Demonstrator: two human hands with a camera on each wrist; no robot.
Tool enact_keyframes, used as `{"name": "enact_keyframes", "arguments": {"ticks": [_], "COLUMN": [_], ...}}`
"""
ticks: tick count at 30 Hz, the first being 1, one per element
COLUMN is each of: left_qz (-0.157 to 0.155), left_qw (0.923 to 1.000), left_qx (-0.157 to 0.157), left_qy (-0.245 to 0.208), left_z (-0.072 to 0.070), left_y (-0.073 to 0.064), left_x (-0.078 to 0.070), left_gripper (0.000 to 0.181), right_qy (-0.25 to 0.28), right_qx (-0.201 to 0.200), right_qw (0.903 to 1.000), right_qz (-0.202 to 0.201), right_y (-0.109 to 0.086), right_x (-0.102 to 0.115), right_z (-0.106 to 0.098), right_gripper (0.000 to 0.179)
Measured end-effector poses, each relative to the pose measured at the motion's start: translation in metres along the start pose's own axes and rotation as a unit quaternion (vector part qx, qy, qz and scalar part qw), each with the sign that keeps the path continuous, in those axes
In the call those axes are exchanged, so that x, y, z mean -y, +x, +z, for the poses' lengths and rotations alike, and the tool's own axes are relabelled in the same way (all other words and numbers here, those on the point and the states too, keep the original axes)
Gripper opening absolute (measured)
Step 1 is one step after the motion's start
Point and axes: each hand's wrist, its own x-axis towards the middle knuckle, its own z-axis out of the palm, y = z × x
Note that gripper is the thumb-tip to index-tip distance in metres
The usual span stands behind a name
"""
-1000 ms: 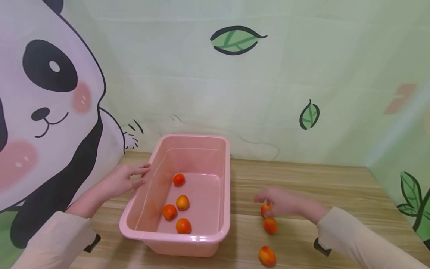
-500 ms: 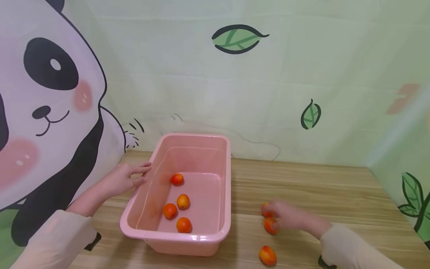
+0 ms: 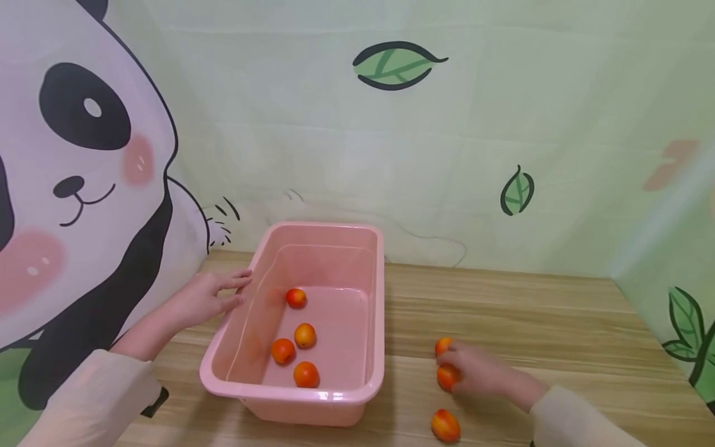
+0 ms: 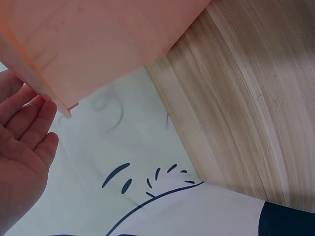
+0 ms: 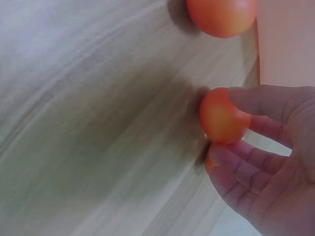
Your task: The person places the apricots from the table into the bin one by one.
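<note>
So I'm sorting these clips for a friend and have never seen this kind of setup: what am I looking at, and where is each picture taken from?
No machine here: a person works with two bare hands and wears three cameras. The wide picture comes from the head, looking down at a wooden table. The other two come from the wrists, close up.

On the table stands a pink tub holding four small orange fruits. Three more lie to its right.

The left hand rests with straight fingers against the tub's left rim; its wrist picture shows that rim and the panda wall.

The right hand pinches the middle fruit between thumb and fingers; a second fruit sits at its fingertips, while the nearest fruit lies untouched.
</note>
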Motion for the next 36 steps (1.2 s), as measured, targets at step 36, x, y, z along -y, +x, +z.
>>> {"name": "enact_keyframes", "arguments": {"ticks": [36], "left_qz": [-0.015], "left_qw": [0.9999], "left_qx": [0.001], "left_qy": [0.006], "left_z": [-0.001], "left_y": [-0.002], "left_x": [-0.003], "left_gripper": [0.043], "right_qy": [0.091], "right_qx": [0.050], "right_qw": [0.9942], "right_qz": [-0.028], "right_y": [-0.001], "right_x": [0.011], "right_z": [-0.041], "right_gripper": [0.024]}}
